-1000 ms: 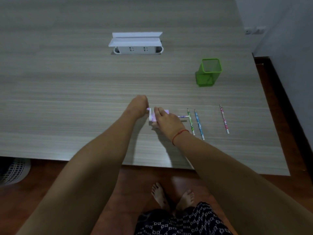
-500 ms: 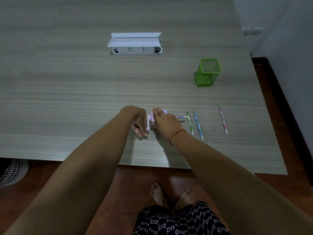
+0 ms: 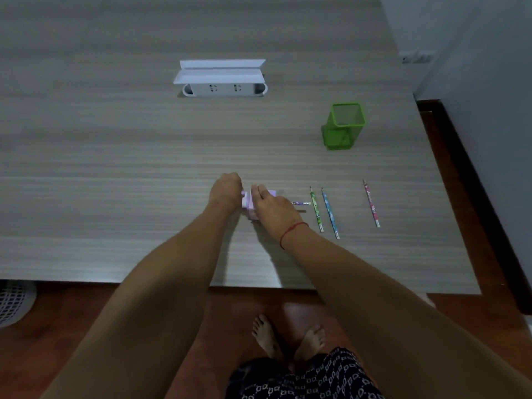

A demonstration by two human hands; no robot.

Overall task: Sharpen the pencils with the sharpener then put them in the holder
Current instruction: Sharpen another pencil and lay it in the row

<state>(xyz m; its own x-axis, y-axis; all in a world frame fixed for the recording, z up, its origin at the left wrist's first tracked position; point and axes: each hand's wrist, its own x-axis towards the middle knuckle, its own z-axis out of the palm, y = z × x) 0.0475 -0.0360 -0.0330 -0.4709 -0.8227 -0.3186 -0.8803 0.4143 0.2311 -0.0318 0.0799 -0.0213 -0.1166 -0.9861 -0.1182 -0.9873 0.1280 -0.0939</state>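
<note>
Left grip (image 3: 226, 191) clenched at the left end of the purple sharpener (image 3: 248, 205). Looks like it's on the crank, but the crank is mostly hidden. Right grip (image 3: 272, 210) grasps the sharpener body from above, pinning it to the surface (image 3: 115, 168). Sharpener sits toward the near edge, right of centre. Purple pencil (image 3: 300, 203) is plugged into its right side, tail pointing at the right edge.

Handling, my read:
- **Sharpener:** light plastic, likely to skate on the smooth top under cranking, so the hold-down belongs on the body.
- **Pencils:** thin, stiff, light, prone to rolling, and the points snap. Pinch mid-shaft.

Loose stock: green pencil (image 3: 316, 208) with blue pencil (image 3: 330, 213) just beside it. Pink pencil (image 3: 371, 203) lies apart, nearer the right edge. Green mesh holder (image 3: 344, 125) stands upright further back toward the right edge and looks empty.

Writing: none readable. Pencil prints are too small. White socket box (image 3: 220, 82) toward the far edge has no legible marking.
</note>
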